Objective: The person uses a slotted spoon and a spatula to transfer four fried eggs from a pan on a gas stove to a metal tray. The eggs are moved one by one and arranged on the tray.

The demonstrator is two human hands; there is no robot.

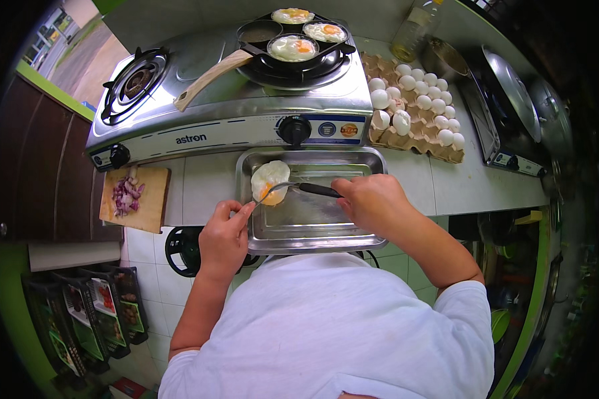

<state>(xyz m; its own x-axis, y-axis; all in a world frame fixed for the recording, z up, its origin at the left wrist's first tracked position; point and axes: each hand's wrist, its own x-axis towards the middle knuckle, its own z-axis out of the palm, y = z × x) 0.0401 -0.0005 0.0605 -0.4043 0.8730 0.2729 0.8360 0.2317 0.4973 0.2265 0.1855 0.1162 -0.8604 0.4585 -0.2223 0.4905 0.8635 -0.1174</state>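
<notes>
A fried egg point(272, 172) lies at the left end of a rectangular stainless steel tray point(319, 244). From the right, my right hand point(372, 202) grips the black handle of a metal utensil point(319, 189). Its curved metal end reaches over the yolk side of the egg. My left hand point(225, 239) is at the tray's left rim, thumb and finger pinched at the tip of that metal end. The exact shape of the utensil's head is hard to make out. Behind, a multi-cup frying pan point(261, 31) with a wooden handle sits on the stove, with fried eggs in three cups.
The two-burner gas stove point(199, 117) stands behind the tray. At right are a carton tray point(417, 142) of white eggs and eggshells, an oil bottle point(413, 30) and a second stove point(511, 159). Chopped onions point(127, 194) lie on a wooden board point(154, 199) overhanging the counter's left edge.
</notes>
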